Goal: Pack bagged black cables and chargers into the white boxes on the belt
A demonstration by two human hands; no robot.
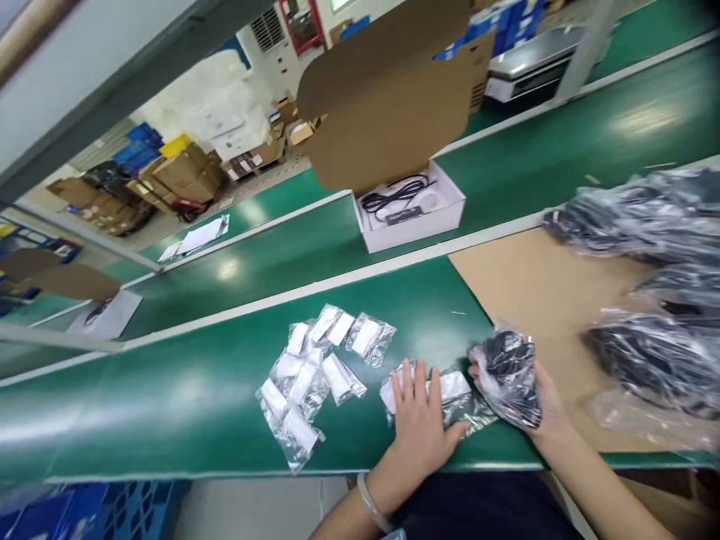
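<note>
Green table (pixel 169 420) runs across the head view, climbing toward the right, with a green belt (pixel 270 262) beyond it. On that belt stands 1 white box (pixel 413 236) holding black cable (pixel 394 196), a tall brown flap (pixel 388 112) leaning up behind.

Left hand (pixel 419 424) lies palm down, fingers spread and pointing away from the person, thumb stretched right toward the bag. It rests over white packets (pixel 454 386) near the table's front edge; whether it pinches any of them, I cannot tell. The packet right of its fingers has its white insert almost level, long axis rising slightly to the right, its clear wrap trailing to the lower right.

Right hand (pixel 548 409) is wrapped around 1 clear bag (pixel 509 375) with black contents, just right of the left hand. The bag's long axis is steep, from upper left to lower right, its narrower end toward the person.

Left of the hands, about 10 loose packets (pixel 304 384) lie in a cluster at 2 main slants: some lean toward the upper right, others toward the upper left.

At right, bagged black bundles (pixel 652 360) lie heaped on and around brown cardboard (pixel 517 277).
</note>
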